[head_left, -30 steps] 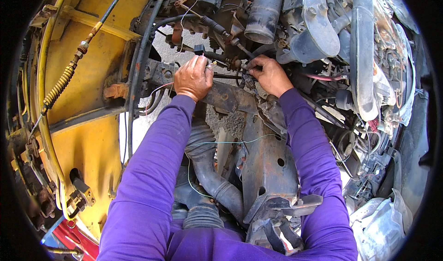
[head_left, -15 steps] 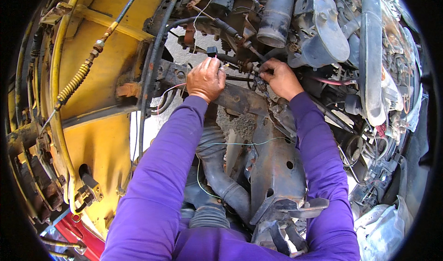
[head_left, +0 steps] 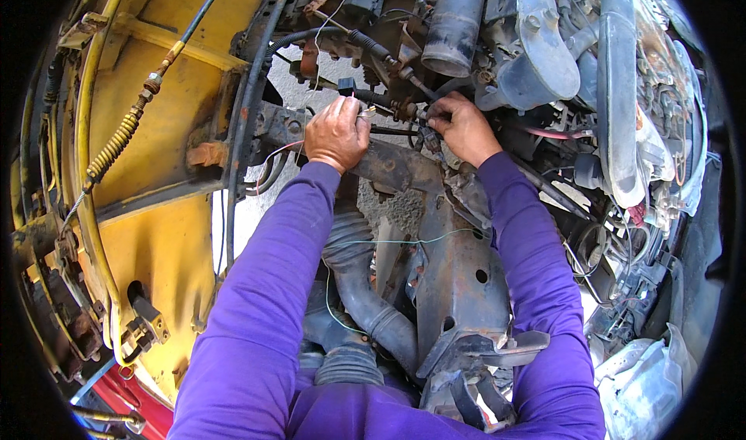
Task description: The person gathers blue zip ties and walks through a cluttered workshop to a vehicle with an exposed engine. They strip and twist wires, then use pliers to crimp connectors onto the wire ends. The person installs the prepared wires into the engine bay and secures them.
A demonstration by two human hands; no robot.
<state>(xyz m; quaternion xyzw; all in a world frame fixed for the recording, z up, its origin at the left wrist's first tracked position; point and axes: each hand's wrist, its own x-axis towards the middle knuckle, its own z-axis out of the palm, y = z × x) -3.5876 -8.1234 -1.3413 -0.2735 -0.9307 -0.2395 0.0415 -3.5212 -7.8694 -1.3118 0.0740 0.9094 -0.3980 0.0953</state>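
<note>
My left hand [head_left: 336,135] is closed around thin wires. Past its fingertips sticks a small black square block [head_left: 346,87], and a bare-ended wire [head_left: 370,111] pokes out beside the thumb. A red and white wire [head_left: 272,155] trails from the hand's left side. My right hand [head_left: 465,131] is closed with thumb and forefinger pinched by a dark connector [head_left: 430,137] on the wiring above the steel frame rail [head_left: 396,164]. Its other fingers are curled, and they partly hide what is pinched.
A yellow panel [head_left: 171,129] with hoses and a spring-wrapped cable [head_left: 116,144] stands at left. A large pipe [head_left: 456,28] hangs above my right hand. Below run a ribbed duct [head_left: 353,246], a holed bracket [head_left: 462,277] and a thin green wire [head_left: 381,242]. Tangled wiring fills the right.
The whole view has shifted slightly, so things sit a little further left. Both hands stay at nearly the same places, with the wires still in my left hand.
</note>
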